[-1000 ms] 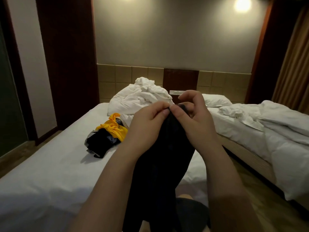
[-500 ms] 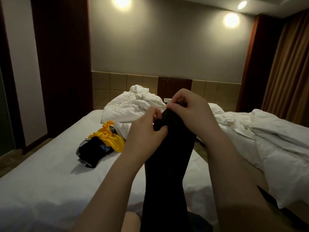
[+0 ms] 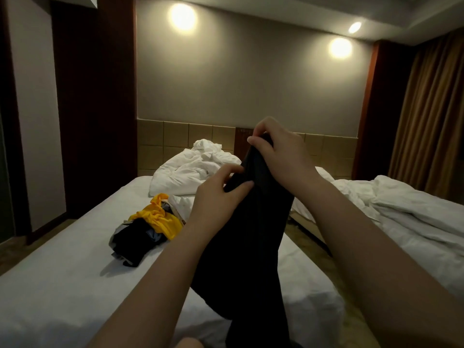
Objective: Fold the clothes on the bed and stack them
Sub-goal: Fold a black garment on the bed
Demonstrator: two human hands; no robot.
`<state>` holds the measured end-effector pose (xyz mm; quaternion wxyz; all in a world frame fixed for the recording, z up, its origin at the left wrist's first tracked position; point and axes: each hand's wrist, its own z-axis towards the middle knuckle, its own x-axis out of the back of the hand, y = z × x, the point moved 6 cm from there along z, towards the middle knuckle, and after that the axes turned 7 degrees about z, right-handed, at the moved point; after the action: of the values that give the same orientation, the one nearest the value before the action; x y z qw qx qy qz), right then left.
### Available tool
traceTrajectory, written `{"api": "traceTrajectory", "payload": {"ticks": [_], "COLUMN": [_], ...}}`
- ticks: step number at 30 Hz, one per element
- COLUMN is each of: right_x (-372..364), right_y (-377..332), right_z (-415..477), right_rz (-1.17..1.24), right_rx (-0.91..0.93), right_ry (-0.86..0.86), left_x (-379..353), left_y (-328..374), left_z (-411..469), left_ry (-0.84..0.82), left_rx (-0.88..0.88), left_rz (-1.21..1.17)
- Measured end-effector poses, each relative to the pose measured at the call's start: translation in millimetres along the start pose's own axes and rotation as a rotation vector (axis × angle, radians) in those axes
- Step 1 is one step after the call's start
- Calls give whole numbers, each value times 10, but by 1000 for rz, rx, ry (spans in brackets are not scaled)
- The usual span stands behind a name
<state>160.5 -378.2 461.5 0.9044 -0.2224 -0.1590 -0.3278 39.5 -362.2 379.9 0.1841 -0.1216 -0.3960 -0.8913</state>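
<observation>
A long black garment [image 3: 251, 237] hangs in front of me over the near bed [image 3: 62, 285]. My right hand [image 3: 278, 151] pinches its top edge, raised above the left. My left hand [image 3: 216, 197] grips the cloth a little lower, thumb and fingers curled round a fold. The garment's lower part drops out of the frame at the bottom. On the white sheet to the left lies a heap of clothes [image 3: 148, 232]: a yellow piece on top, black and grey ones under it.
A crumpled white duvet [image 3: 190, 172] lies at the head of the near bed. A second bed [image 3: 414, 222] with rumpled white bedding stands to the right, across a narrow floor gap [image 3: 308, 244]. Brown curtains [image 3: 431, 116] hang at far right.
Both hands have risen with the black garment. The right hand moved up and away from the left, so the top edge is now stretched between them. The camera tilted upward.
</observation>
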Motion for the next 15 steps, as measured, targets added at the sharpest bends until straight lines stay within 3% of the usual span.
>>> {"api": "traceTrajectory", "payload": {"ticks": [9,12,15], "right_x": [148,126,76], "right_y": [-82,-67,-51], "right_z": [321,398,426], "right_rz": [2,-11,-22], "right_rx": [105,96,90], "right_ry": [-218,-346,-423], "left_x": [186,196,47], "left_y": [143,166,100], "left_z": [198,223,151], "left_ry": [14,-157,-440], "left_rx": [-3,46,63], "left_rz": [-221,-385,-240]}}
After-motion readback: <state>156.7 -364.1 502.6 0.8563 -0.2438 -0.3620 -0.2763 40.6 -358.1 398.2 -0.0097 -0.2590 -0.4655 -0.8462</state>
